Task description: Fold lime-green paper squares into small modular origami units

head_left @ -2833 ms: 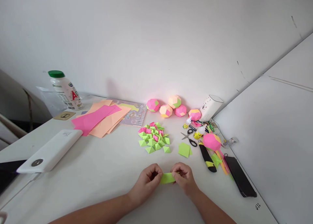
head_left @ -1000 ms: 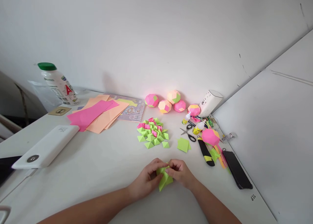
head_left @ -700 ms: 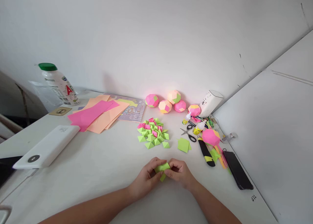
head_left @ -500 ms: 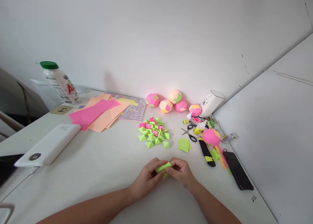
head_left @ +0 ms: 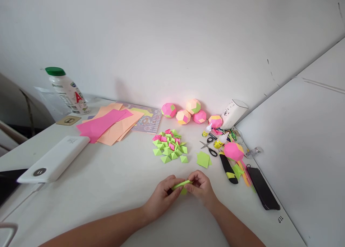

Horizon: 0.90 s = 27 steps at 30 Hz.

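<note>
Both my hands pinch one small folded green paper piece (head_left: 182,185) just above the white table (head_left: 113,189) near its front edge. My left hand (head_left: 164,196) grips its left end with curled fingers. My right hand (head_left: 201,187) grips its right end between thumb and fingertips. Beyond the hands lies a heap of folded green and pink paper units (head_left: 169,147), with a flat stack of green paper squares (head_left: 203,159) to its right.
Several paper balls (head_left: 188,112) line the wall. Scissors (head_left: 208,147), glue bottles (head_left: 219,142), a pink paper ball (head_left: 233,151), a cutter (head_left: 228,168) and a black phone (head_left: 263,192) crowd the right. Left: pink and orange sheets (head_left: 110,124), a white power bank (head_left: 54,160), a bottle (head_left: 67,91).
The green paper was a flat strip between my hands, then opened into a larger crumpled shape, and is now folded down to a narrow piece. My hands stayed in place.
</note>
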Each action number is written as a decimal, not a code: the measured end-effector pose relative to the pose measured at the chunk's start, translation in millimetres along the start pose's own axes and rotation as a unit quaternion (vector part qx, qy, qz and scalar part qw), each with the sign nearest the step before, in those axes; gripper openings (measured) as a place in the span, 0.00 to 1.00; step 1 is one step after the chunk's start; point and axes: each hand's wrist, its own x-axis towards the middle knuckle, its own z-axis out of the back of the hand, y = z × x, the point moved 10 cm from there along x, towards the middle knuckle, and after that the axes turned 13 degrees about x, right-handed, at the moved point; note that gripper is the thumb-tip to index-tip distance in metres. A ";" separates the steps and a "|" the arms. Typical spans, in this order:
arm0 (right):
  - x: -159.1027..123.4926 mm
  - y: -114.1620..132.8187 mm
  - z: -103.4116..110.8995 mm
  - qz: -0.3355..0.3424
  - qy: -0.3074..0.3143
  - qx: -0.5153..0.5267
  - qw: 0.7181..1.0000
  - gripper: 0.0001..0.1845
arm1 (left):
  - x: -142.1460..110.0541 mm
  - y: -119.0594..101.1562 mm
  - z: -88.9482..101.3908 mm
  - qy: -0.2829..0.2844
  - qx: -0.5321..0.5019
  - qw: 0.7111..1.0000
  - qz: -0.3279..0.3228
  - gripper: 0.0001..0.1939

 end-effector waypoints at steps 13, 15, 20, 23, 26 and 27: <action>0.7 -8.4 2.3 -0.061 -0.021 0.051 0.997 0.14 | 0.8 -2.7 -1.1 0.011 0.007 1.000 0.000 0.15; 0.7 -8.0 1.8 -0.068 -0.025 0.055 0.996 0.15 | 0.6 -2.8 -0.7 0.010 0.009 1.000 0.000 0.15; 0.6 -7.0 1.6 -0.070 -0.021 0.064 0.995 0.13 | 0.1 -2.4 -1.0 0.011 0.015 1.000 -0.002 0.15; 0.7 -7.1 2.0 -0.066 -0.017 0.061 0.996 0.13 | 0.0 -3.3 -1.4 0.014 0.016 1.000 -0.002 0.15; 0.7 -4.3 1.6 -0.056 -0.017 0.048 0.997 0.12 | 0.3 -5.0 -1.0 0.014 0.015 1.000 0.002 0.15; 0.6 -2.2 0.8 -0.049 -0.016 0.042 0.998 0.12 | 0.5 -5.3 -0.5 0.012 0.015 1.000 0.005 0.14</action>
